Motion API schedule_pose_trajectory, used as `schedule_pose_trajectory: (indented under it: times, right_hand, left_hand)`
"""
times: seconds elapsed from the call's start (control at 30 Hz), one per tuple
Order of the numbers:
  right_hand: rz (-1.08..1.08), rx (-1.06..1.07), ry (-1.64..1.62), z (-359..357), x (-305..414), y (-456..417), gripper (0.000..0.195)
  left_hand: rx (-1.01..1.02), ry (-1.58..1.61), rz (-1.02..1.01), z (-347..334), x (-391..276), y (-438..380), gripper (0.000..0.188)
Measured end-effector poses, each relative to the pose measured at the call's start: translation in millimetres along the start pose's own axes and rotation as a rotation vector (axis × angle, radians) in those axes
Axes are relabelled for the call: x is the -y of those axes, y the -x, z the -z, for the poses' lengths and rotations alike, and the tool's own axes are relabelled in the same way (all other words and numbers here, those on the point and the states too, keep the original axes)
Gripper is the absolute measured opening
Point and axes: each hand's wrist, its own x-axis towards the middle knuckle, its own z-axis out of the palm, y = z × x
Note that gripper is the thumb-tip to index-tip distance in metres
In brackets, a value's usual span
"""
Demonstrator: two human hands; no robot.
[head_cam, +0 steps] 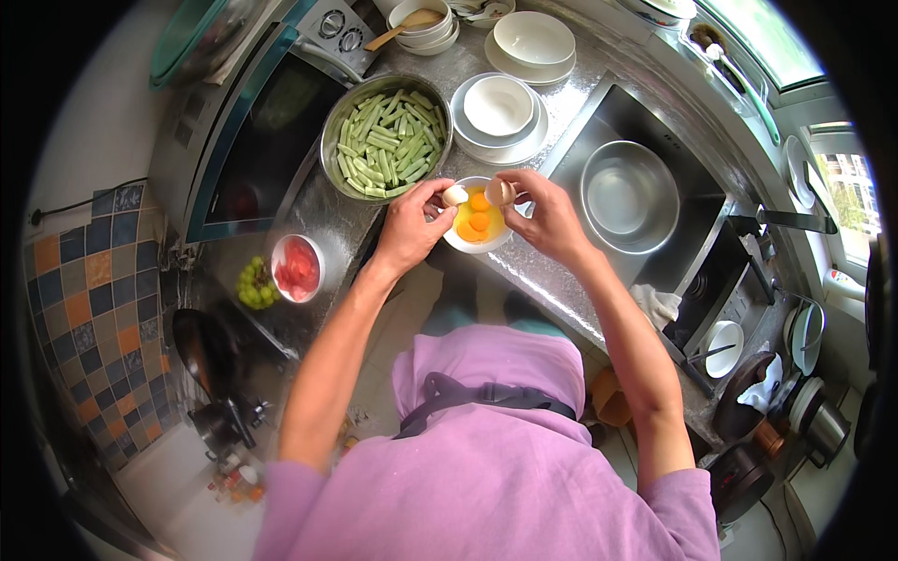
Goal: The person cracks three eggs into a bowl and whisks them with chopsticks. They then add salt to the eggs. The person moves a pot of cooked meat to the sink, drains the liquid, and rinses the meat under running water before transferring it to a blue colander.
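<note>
Both hands are over a white bowl at the counter's edge, which holds several raw egg yolks in egg white. My left hand pinches one eggshell half above the bowl's left rim. Between the thumb and fingers of my right hand is the other eggshell half, brown outside, over the right side. Just behind my left hand stands a metal basin of cut green vegetable pieces.
Stacked white bowls and plates stand behind the egg bowl. A metal basin sits in the sink at right. Left are a bowl of red fruit pieces, green grapes and a toaster oven. A wooden spatula rests on bowls.
</note>
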Motion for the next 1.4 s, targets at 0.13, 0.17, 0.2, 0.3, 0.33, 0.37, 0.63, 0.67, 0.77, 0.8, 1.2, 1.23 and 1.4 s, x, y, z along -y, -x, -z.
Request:
schedule_pose_trajectory:
  times: [0.13,0.17,0.2,0.3,0.33,0.37,0.63,0.67,0.77,0.8,1.2,1.23,1.4]
  right_hand:
    - [-0.143,-0.060,-0.272,-13,7,12,0.040]
    - [-0.116,-0.106,-0.288,-20,4,14,0.043]
    - [-0.093,-0.144,-0.283,-21,4,16,0.042]
    - [-0.099,-0.280,-0.310,-26,5,27,0.041]
    - [-0.120,-0.315,-0.257,-27,9,31,0.042]
    - [-0.109,-0.340,-0.342,-30,6,37,0.042]
    - [-0.234,-0.609,-0.376,0,6,96,0.039]
    - [-0.263,-0.651,-0.384,7,7,109,0.039]
    - [-0.327,-0.778,-0.411,22,6,150,0.042]
    - [-0.344,-0.829,-0.433,25,4,168,0.044]
    - [-0.965,-1.712,-0.010,38,-31,558,0.050]
    - [-1.143,-1.693,0.045,45,-32,574,0.065]
    - [-1.181,-1.887,0.259,43,-91,627,0.055]
  left_hand:
    - [0.018,0.677,0.236,-18,5,12,0.041]
    - [0.025,0.776,0.249,-23,5,15,0.042]
    - [0.053,0.831,0.240,-30,-1,15,0.044]
    - [0.111,0.967,0.266,-46,-13,9,0.041]
    - [0.137,0.951,0.244,-49,-9,9,0.042]
    - [0.097,0.930,0.269,-54,-1,11,0.042]
    - [0.360,0.838,0.328,-115,-33,-4,0.049]
    - [0.411,0.852,0.353,-124,-37,-6,0.051]
    - [0.549,0.823,0.403,-155,-48,-4,0.059]
    - [0.601,0.809,0.430,-167,-48,-3,0.059]
    - [0.678,0.136,0.357,-205,-99,36,0.048]
    - [0.641,0.110,0.398,-194,-96,37,0.046]
    - [0.478,0.125,0.422,-159,-70,50,0.040]
